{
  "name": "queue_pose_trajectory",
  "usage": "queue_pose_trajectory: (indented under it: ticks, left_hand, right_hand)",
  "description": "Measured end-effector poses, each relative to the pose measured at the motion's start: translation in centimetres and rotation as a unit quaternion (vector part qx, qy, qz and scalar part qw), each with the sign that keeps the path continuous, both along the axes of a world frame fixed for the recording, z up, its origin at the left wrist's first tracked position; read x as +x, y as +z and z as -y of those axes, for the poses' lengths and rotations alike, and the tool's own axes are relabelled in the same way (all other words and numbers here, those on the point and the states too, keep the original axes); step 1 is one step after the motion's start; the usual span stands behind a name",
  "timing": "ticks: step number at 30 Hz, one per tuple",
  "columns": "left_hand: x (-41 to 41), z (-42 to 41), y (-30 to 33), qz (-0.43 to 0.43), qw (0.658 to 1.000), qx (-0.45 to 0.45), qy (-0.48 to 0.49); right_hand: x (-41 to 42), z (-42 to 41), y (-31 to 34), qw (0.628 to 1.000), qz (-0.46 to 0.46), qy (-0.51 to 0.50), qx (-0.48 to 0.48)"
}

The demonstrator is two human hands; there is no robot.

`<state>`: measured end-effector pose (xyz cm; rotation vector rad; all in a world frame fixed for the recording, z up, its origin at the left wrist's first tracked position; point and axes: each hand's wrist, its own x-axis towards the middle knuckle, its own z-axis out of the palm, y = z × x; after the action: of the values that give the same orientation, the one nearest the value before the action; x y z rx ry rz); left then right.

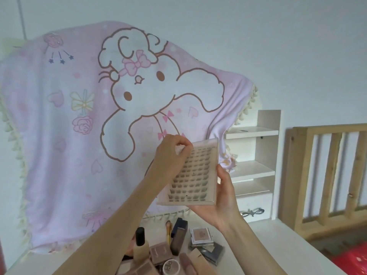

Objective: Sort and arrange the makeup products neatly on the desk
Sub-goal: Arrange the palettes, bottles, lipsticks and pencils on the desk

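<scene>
Both hands lift the lash tray for inspection. Right hand cradles it underneath; left hand pinches its top corner.

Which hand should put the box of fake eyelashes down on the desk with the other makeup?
Probably the right hand. It cradles the eyelash box from below and along its side, carrying it. The left hand only pinches near the box's top corner, so it could let go and clear a spot on the desk.

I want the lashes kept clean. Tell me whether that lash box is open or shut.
Cannot tell. The lash box is held up in both hands; the left hand pinches its top corner, the right hand cradles its base, but no lid gap shows.
</scene>
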<state>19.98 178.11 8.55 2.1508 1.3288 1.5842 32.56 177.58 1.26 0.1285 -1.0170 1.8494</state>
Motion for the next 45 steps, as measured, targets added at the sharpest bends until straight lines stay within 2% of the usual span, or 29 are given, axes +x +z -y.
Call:
queue_pose_trajectory:
  ticks: [2,5,8,11,14,22,28,34,40,45]
  left_hand:
    - [-0.2,0.0,-0.2,-0.07,0.997,-0.038,-0.005]
    - [-0.5,0.0,-0.6,-0.143,0.977,-0.129,-0.086]
    - [-0.5,-0.2,-1.2,-0.128,0.963,-0.19,-0.143]
    - [-0.4,-0.6,-1.3,-0.094,0.963,-0.196,-0.157]
    - [-0.4,-1.3,-1.2,-0.071,0.96,-0.2,-0.18]
    - [1.2,-3.0,-1.1,-0.111,0.961,-0.17,-0.189]
    - [2.0,-2.0,-0.5,-0.102,0.961,-0.123,-0.226]
    - [2.6,-2.2,-1.2,-0.102,0.959,-0.128,-0.233]
    - [3.3,-2.0,-0.5,-0.133,0.952,-0.143,-0.234]
    - [4.3,-3.1,-0.7,-0.135,0.947,-0.172,-0.234]
  right_hand:
    - [0.2,-0.6,-0.2,1.0,-0.003,-0.012,0.026]
    - [0.6,-2.2,-0.7,0.988,0.073,-0.111,0.076]
    - [1.1,-3.2,-0.8,0.971,0.137,-0.184,0.065]
    - [1.2,-3.8,-0.9,0.96,0.16,-0.214,0.083]
    - [1.5,-4.6,-0.8,0.962,0.155,-0.218,0.062]
    - [3.3,-6.0,-0.4,0.937,0.191,-0.292,0.023]
    - [4.8,-5.5,0.0,0.91,0.238,-0.335,0.045]
    - [5.2,-5.6,-0.7,0.89,0.256,-0.371,0.059]
    - [6.1,-5.5,-1.4,0.895,0.242,-0.369,0.061]
    - [8.0,-4.9,-2.4,0.923,0.198,-0.328,0.029]
